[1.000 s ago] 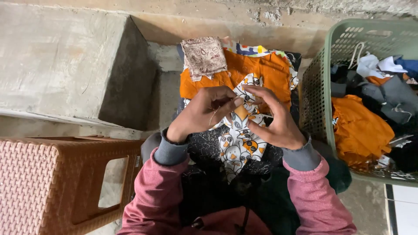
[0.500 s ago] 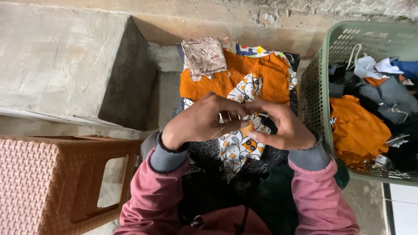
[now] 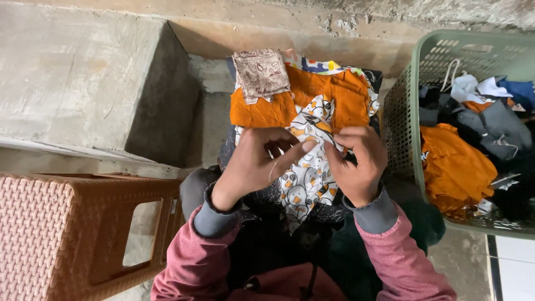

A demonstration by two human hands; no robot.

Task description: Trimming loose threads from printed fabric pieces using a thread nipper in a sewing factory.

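- Concrete ledge and floor behind; a green basket [image 3: 402,139] of clothes sits off to the side.
- Printed cloth [image 3: 304,175] is pinched at its top edge over the lap by both the left hand [image 3: 253,167] and the right hand [image 3: 356,167].
- Hands were pressed together half a second back, now pulled slightly apart, so the cloth looks to be getting spread out.

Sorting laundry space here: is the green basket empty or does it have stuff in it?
Filled: the green basket holds a heap of orange, grey and dark blue clothes.

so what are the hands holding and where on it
Both the left hand and right hand pinch the white patterned cloth at its upper edge.
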